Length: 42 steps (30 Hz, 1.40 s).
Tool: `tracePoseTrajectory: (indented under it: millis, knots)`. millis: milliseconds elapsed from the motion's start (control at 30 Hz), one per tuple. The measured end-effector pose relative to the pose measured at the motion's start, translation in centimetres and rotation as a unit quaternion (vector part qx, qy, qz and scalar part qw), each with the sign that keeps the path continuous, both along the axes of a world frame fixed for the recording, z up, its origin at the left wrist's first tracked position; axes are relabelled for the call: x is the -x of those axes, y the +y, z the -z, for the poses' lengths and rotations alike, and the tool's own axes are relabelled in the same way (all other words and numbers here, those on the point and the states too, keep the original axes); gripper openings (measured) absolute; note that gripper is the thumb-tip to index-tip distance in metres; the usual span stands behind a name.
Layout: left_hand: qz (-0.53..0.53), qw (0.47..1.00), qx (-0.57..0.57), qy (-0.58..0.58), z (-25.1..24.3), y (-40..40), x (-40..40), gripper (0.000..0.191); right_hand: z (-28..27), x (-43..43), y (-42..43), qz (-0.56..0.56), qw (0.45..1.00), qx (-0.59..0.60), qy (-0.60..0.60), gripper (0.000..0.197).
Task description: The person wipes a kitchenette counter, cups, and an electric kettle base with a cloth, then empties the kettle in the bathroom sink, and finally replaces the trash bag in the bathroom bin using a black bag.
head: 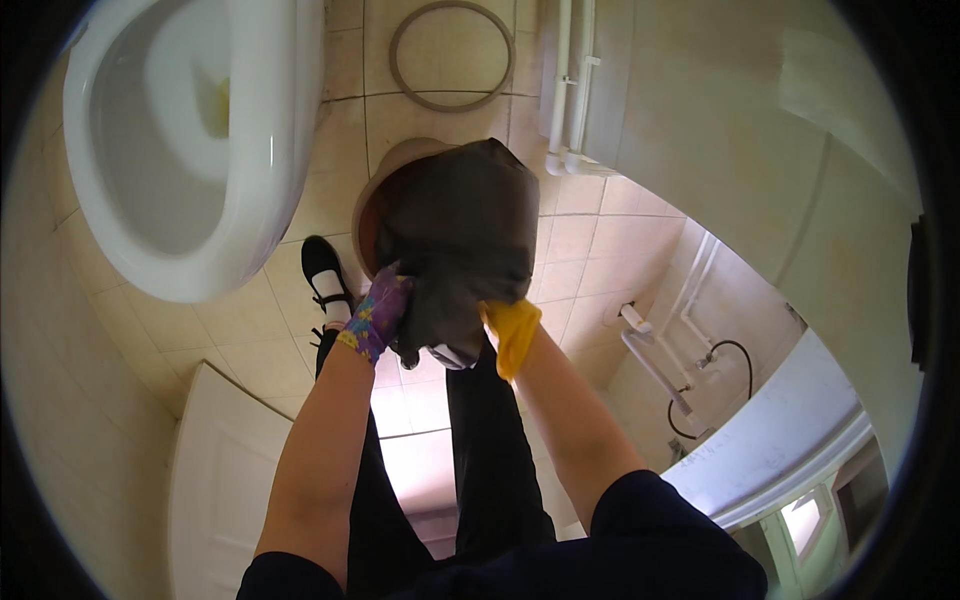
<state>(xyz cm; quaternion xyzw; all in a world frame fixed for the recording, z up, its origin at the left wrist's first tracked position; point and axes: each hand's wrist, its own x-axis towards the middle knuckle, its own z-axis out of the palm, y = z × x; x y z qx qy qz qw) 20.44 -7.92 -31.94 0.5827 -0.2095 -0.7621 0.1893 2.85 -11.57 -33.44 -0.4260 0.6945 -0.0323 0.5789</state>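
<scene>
A black plastic bin bag [465, 225] bulges over the mouth of a round trash bin [365, 214] on the tiled floor. At the bag's lower left, my left hand [380, 315], in a purple floral glove, grips the gathered plastic. My right hand [511, 337], in a yellow glove, is at the bag's lower right; its fingers are hidden by the plastic, so its grip cannot be told. Between the hands the bag's edge hangs down, with something pale and shiny under it. Beyond the bin a loose beige ring [452, 111] lies flat on the floor.
A white toilet bowl [259, 187] stands at the upper left. White pipes [562, 82] run along the wall at the upper right. A washbasin counter [772, 427] with hoses below is at the right. A white door [225, 480] is at the lower left, near my black shoe [321, 259].
</scene>
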Motion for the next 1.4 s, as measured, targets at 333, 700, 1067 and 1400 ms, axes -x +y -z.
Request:
tracePoseTrajectory:
  millis: [333,700,1067,1400]
  knots:
    - [0.024,0.967,0.076,-0.242,0.6,-4.8,-1.5,0.027,11.3,2.2,-2.3,-0.241,0.935,-0.096,0.241,0.053]
    - [-0.138,0.980,0.070,-0.129,-1.1,2.3,-6.8,0.041,-9.3,0.3,-4.4,-0.203,0.956,0.193,0.090,0.052]
    - [0.105,0.937,0.105,-0.318,0.1,-1.6,-2.8,0.033,4.6,-3.2,-6.8,-0.391,0.908,-0.026,0.148,0.042]
    - [-0.036,0.961,0.152,-0.230,-2.3,1.0,-5.6,0.032,-13.1,6.2,-8.1,-0.160,0.972,0.119,0.122,0.063]
